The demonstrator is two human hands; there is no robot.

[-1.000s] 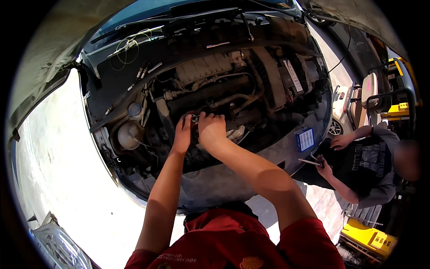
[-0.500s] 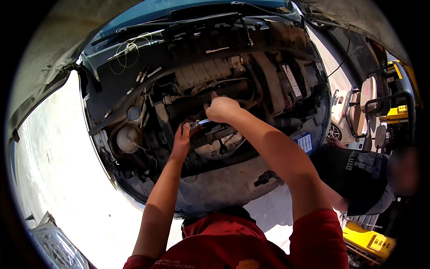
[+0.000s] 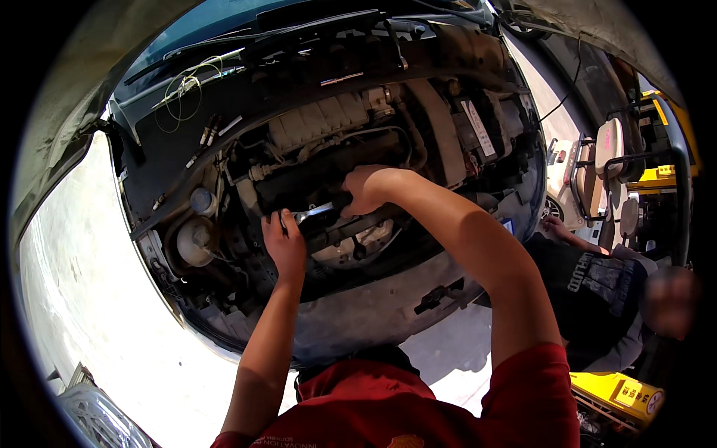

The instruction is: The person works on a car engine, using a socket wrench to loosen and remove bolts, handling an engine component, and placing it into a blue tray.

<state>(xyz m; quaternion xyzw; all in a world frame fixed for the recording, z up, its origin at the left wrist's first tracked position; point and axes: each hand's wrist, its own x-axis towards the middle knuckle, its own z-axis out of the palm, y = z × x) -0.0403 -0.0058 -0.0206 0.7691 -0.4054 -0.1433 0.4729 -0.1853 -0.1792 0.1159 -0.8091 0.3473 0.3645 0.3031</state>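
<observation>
Over the engine bay of a car, my right hand (image 3: 366, 188) is closed round the dark handle of a ratchet wrench (image 3: 315, 212) with a shiny metal shank. My left hand (image 3: 285, 237) has its fingertips pinched at the wrench's head end. Beneath both hands lies the engine (image 3: 320, 127), with a ribbed, dusty cover. What the wrench's head sits on is hidden by my left fingers.
A pale round reservoir (image 3: 196, 243) and a battery (image 3: 478, 128) flank the engine. Slim parts (image 3: 209, 131), a coiled thin wire (image 3: 181, 93) and a metal rod (image 3: 342, 79) lie along the far ledge. A co-worker (image 3: 597, 291) is close at right, beside yellow equipment (image 3: 620, 392).
The wrench's handle end has swung away from me, with my right hand further along it. My view has shifted slightly. The co-worker's blue-edged tablet or card is now mostly hidden.
</observation>
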